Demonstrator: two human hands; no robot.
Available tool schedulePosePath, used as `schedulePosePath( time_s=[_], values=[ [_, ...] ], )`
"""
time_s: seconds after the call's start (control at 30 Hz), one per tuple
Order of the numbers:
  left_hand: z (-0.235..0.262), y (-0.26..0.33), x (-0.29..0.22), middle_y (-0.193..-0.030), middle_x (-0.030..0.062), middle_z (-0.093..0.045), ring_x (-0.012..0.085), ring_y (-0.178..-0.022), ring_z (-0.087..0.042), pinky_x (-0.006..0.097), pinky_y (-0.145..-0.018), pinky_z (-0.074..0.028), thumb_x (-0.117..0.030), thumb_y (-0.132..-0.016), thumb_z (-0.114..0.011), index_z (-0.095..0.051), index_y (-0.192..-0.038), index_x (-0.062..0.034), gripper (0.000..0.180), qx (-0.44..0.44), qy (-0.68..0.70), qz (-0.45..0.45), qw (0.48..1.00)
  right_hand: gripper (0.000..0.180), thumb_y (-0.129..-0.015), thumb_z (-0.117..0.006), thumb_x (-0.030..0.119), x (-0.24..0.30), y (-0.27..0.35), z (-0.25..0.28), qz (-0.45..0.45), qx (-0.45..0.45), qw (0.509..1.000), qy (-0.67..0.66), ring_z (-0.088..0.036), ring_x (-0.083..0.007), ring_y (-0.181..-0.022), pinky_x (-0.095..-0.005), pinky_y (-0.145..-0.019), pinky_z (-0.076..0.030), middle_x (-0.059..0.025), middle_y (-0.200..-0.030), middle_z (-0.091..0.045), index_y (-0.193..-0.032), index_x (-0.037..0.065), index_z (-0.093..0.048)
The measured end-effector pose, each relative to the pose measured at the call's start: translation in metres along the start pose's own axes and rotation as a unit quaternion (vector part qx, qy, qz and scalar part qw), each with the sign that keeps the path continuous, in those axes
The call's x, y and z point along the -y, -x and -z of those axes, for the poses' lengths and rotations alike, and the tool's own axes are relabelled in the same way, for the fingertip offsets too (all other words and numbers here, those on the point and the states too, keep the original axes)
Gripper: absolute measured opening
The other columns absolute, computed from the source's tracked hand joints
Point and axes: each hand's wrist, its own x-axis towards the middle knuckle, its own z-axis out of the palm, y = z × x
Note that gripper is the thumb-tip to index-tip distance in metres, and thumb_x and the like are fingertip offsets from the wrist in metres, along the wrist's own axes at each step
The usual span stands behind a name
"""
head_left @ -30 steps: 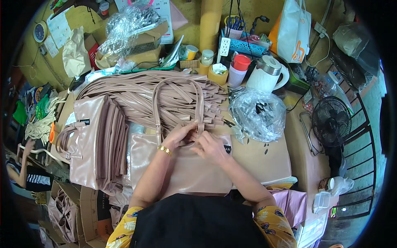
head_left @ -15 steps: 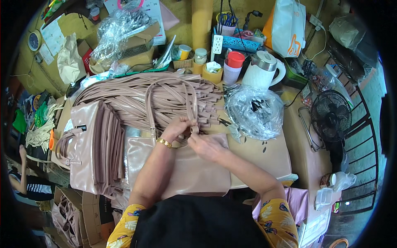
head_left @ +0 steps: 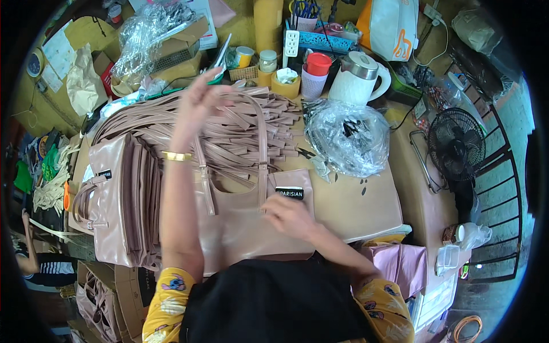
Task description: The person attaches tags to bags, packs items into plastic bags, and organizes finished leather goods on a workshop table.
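A dusty-pink handbag (head_left: 246,234) lies flat before me, its long strap (head_left: 263,131) looped upward over a heap of loose pink strips (head_left: 166,123). Raised over that heap, my left hand (head_left: 203,103) is open, fingers spread and slightly blurred, apparently touching nothing. My right hand (head_left: 287,217) rests low on the bag with curled fingers, their tips at the lower end of the strap's right side. Whatever they pinch, if anything, is hidden. Just above this hand, a black label (head_left: 290,193) shows on the bag's upper right.
Finished pink handbags (head_left: 123,211) stand stacked at left. To the right sit a clear plastic bundle (head_left: 349,137) and a white kettle (head_left: 359,80). A black fan (head_left: 456,144) stands farther right. Boxes, cups and a blue basket (head_left: 326,42) line the back.
My left hand has left the strap and swung up and away. My right hand has moved slightly down. The strap lies flat on the bag, and the black label has come into view.
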Motion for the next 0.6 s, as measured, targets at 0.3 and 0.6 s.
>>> schedulePosePath(
  time_s=[0.3, 0.6],
  values=[
    [0.086, 0.134, 0.105, -0.087, 0.0172, -0.068, 0.031, -0.084, -0.065, 0.046, -0.083, -0.041, -0.047, -0.084, -0.063, -0.068, -0.096, -0.0042, 0.044, 0.086, -0.621, 0.035, 0.778, 0.022, -0.088, -0.06, 0.018, -0.034, 0.051, 0.015, -0.285, -0.12, 0.929, 0.205, -0.06, -0.0402, -0.08, -0.0479, -0.069, -0.048, -0.021, -0.09, -0.061, -0.098, 0.001, -0.05],
    [0.11, 0.105, 0.075, -0.112, 0.0205, -0.057, 0.0352, -0.102, -0.054, 0.043, -0.087, -0.045, -0.019, -0.079, -0.071, -0.058, -0.112, -0.0025, 0.039, -0.069, -0.461, -0.109, 0.878, 0.047, -0.089, -0.064, 0.023, -0.105, -0.003, 0.036, -0.33, -0.195, 0.911, -0.152, -0.061, -0.0276, -0.088, -0.0371, -0.072, -0.049, -0.0183, -0.102, -0.061, -0.124, 0.002, -0.04]
  ],
)
